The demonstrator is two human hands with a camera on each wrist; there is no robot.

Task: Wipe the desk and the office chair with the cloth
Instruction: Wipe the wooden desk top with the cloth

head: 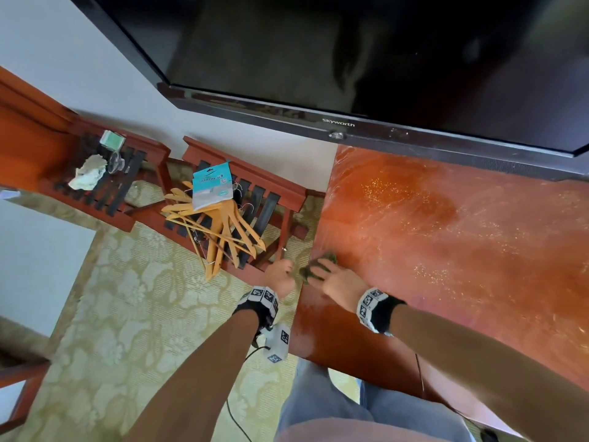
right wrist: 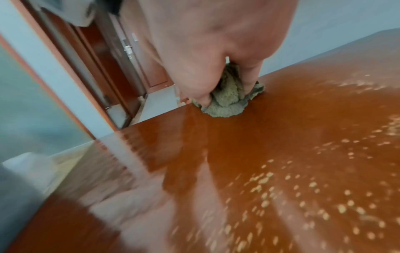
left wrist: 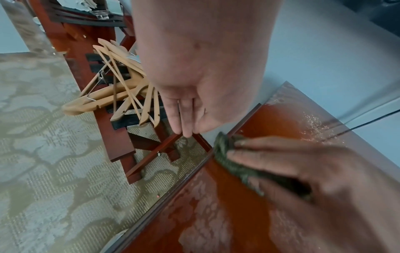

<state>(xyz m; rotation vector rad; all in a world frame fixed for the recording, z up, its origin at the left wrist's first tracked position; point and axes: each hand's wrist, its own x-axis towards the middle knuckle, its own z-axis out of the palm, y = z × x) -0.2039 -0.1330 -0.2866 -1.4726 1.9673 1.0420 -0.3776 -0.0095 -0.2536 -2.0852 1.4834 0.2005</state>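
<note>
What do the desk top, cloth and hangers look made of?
Desk top: seemingly glossy lacquered reddish wood or veneer; mirror-like reflections.
Cloth: green, fuzzy pile, probably terry or microfiber; crumples under the right hand.
Hangers: pale unpainted wood, metal hooks.

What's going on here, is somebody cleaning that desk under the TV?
Yes. A person is wiping the red-brown desk with a green cloth. Their right hand presses the bunched cloth onto the desk's left edge, fingers curled over it. Their left hand hangs open just off that edge, holding nothing. Much of the desk top is speckled with pale droplets or grit. Wooden hangers lie on a slatted rack beside the desk.
</note>
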